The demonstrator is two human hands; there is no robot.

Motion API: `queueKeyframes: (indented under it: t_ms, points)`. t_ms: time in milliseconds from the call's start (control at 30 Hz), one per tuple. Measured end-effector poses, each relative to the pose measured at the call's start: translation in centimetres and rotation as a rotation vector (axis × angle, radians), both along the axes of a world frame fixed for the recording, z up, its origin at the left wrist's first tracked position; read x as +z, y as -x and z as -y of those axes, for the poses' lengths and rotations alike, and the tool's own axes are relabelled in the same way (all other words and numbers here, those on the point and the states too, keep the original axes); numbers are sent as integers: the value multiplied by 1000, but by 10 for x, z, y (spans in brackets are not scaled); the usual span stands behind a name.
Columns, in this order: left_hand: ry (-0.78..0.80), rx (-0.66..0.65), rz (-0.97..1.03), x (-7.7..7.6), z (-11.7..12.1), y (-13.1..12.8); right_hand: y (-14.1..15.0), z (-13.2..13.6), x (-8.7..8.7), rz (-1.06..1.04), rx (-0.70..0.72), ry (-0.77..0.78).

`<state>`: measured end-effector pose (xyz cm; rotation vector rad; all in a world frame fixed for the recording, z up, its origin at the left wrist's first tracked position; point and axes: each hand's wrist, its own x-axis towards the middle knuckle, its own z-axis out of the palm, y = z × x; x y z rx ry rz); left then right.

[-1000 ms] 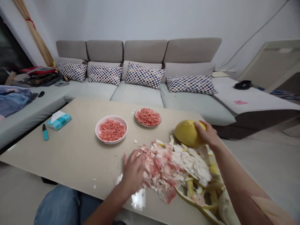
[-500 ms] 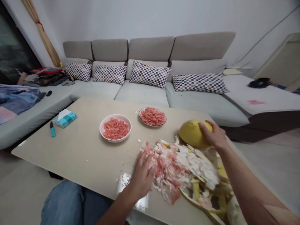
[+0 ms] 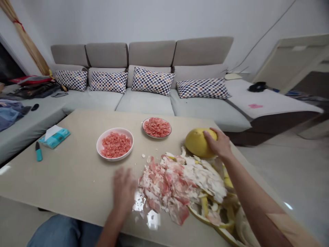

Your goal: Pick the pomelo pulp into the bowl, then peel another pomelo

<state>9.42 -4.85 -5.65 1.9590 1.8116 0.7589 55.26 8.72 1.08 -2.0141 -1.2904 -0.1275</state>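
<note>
Your right grip [image 3: 220, 142] clamps the yellow fruit [image 3: 197, 142], likely steadying its roundness.
Your blurred left grip [image 3: 124, 190] looks loosely apart, beside peelings [image 3: 171, 181].

You have one rounded yellow fruit [image 3: 197, 143], two round white dishes [image 3: 113, 130] of pink pulp [image 3: 116, 145], one teal-and-black knife [image 3: 38, 154], one blue tissue packet [image 3: 56, 138] and, toward twelve o'clock, four checkered fabric cushions [image 3: 153, 81].

The tabletop [image 3: 69, 175] looks glossy, the yellow fruit [image 3: 197, 142] smooth, the cushions [image 3: 153, 81] cloth.
</note>
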Motion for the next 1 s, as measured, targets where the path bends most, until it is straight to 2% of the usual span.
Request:
queueKeyframes:
  t_ms: [67,100,133,167,233,333,400,433,467,500,533,667,733,800,867,933,967,1000]
  points:
    - [-6,-383,204,13,10,-62,13,2,6,-4,-45,20]
    - [-37,-498,254,21,17,-81,18,4,8,-10,-55,29]
    - [-79,-510,278,27,23,-89,23,5,10,-10,-55,35]
    - [-117,-451,279,32,27,-86,26,6,11,-10,-51,35]
    - [-170,-245,263,31,31,-50,28,6,14,-18,-40,37]
    - [-222,63,88,8,27,40,23,5,15,-45,-33,42]
    - [-177,345,-96,-9,22,84,18,4,16,-56,-26,37]
    - [-157,476,-161,-16,21,93,16,3,16,-59,-22,33]
    - [-135,495,-196,-19,20,91,14,3,16,-62,-22,29]
    - [-132,439,-207,-21,19,79,14,2,16,-66,-28,28]
    - [-132,328,-188,-20,19,57,14,2,16,-70,-37,29]
    - [-133,-279,70,2,32,-50,20,4,19,-60,-66,53]
    - [-203,-411,98,12,41,-70,22,5,20,-37,-58,59]
    - [-293,-333,50,13,44,-53,21,5,19,-21,-51,59]
    - [-310,-132,-19,6,33,-15,17,4,16,-17,-49,55]
    - [-197,128,-89,-3,10,19,14,1,13,-18,-49,44]
    - [-122,223,-111,-6,-4,27,13,-1,12,-18,-50,41]
    - [-60,258,-122,-6,-18,27,13,-3,12,-15,-52,41]
